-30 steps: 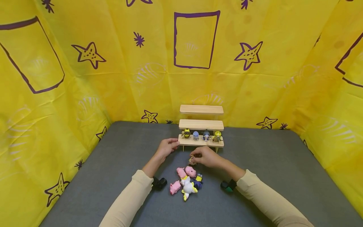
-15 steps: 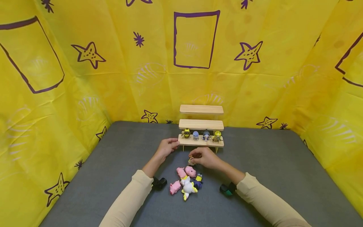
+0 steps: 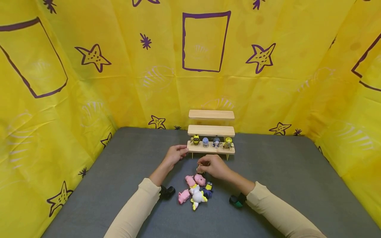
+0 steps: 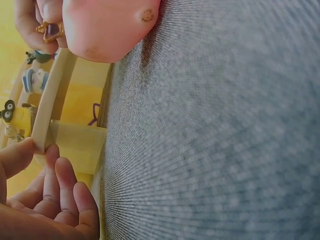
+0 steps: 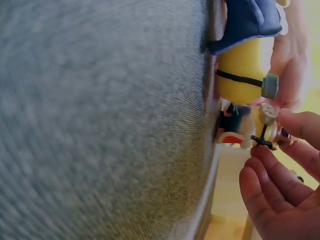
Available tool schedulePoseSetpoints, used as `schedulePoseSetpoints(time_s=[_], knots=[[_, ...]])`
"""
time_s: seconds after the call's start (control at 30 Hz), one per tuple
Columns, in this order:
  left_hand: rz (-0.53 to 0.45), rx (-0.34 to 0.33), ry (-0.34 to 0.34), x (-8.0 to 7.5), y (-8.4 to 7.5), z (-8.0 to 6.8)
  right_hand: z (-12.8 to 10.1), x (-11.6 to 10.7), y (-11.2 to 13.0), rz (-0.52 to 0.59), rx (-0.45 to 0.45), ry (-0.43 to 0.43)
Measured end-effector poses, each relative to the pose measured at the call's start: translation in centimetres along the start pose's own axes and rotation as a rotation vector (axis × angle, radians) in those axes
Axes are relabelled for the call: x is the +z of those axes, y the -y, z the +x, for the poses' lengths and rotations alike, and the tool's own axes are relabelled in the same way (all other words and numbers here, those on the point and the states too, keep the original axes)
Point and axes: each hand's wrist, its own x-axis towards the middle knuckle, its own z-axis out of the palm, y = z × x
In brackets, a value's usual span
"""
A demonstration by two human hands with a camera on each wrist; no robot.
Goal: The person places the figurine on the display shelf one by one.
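A three-step wooden stand (image 3: 211, 131) sits at the back of the grey table (image 3: 285, 178). Four small figures (image 3: 211, 141) stand in a row on its lowest step; the two upper steps carry none.

In front of the stand lies a heap of five toys: three pink pigs (image 3: 200, 179), one white toy (image 3: 197, 197) with yellow bits, and one minion (image 3: 208, 189) in blue overalls. A sixth loose toy, a small figure (image 3: 200, 169), is apart from the heap, just behind it and just in front of the stand.

The right hand (image 3: 215, 166) pinches this small figure at its fingertips, thumb and fingers curled together on it. In the right wrist view the figure (image 5: 260, 131) shows yellow with a goggle strap, gripped between the fingers (image 5: 272, 167), with the heap's minion (image 5: 245, 75) close by. The figure sits at the left end of the hand, between the heap and the stand's lowest step.

The left hand (image 3: 175, 154) rests at the left end of the lowest step, its loosely curled fingers (image 4: 60, 182) touching the wooden edge (image 4: 50, 112) and thumb on the end; whether it truly grips cannot be told.

Both arms wear cream sleeves (image 3: 135, 211), each with a dark wrist camera.
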Motion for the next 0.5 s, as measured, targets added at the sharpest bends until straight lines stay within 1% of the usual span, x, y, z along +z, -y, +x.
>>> schedulePoseSetpoints(time_s=[0.33,0.5], knots=[[0.015,0.000,-0.028,0.0,-0.5,-0.1,0.5,-1.5,0.6,-0.004,-0.023,-0.031],[0.002,-0.010,-0.018,0.0,-0.2,-0.1,0.5,-2.4,1.2,0.016,-0.042,-0.063]])
